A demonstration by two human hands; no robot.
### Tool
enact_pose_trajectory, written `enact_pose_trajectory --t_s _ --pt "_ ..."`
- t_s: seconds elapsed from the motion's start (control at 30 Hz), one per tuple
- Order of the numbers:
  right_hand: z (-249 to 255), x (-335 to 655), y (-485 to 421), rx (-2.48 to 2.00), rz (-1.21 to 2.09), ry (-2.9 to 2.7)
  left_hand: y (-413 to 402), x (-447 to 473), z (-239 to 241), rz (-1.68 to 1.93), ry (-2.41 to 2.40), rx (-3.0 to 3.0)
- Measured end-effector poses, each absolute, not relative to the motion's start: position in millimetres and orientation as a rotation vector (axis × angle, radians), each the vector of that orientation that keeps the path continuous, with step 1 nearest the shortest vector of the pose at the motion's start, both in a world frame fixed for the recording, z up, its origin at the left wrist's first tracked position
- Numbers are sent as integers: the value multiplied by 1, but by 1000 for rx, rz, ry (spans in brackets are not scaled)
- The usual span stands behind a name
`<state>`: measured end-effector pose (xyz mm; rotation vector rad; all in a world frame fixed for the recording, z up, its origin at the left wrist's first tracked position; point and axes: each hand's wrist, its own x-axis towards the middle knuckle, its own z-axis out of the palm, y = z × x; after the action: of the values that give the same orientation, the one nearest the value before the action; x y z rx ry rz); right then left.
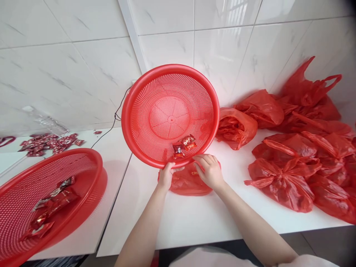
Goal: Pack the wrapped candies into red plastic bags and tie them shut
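A round red plastic mesh basket (155,92) is tilted up on its edge against the wall corner, its open side towards me. A few red wrapped candies (185,144) lie at its lowest part. My left hand (166,176) is closed on the basket's bottom rim. My right hand (210,171) rests at the rim with fingers curled over the mouth of a red plastic bag (187,183) lying on the white table (194,218) just under the basket.
A second red mesh basket (25,185) with several candies (51,202) stands at the lower left. More candies (47,142) lie in a heap at the far left. Several filled, tied red bags (292,167) crowd the right. A black cable (111,126) runs down the wall.
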<state>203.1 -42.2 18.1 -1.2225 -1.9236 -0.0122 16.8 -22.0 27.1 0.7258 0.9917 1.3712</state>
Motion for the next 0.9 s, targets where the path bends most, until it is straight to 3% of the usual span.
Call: enact_pose_trajectory --t_s 0.17,0.53,0.9 --pt "23 205 -31 -1338 -173 -1971 -27 21 23 1271 1005 706" --pt "20 213 -36 -1070 109 -1981 -23 19 30 1283 954 672" --pt "25 211 -42 -1194 170 -2095 -21 18 29 1339 981 698"
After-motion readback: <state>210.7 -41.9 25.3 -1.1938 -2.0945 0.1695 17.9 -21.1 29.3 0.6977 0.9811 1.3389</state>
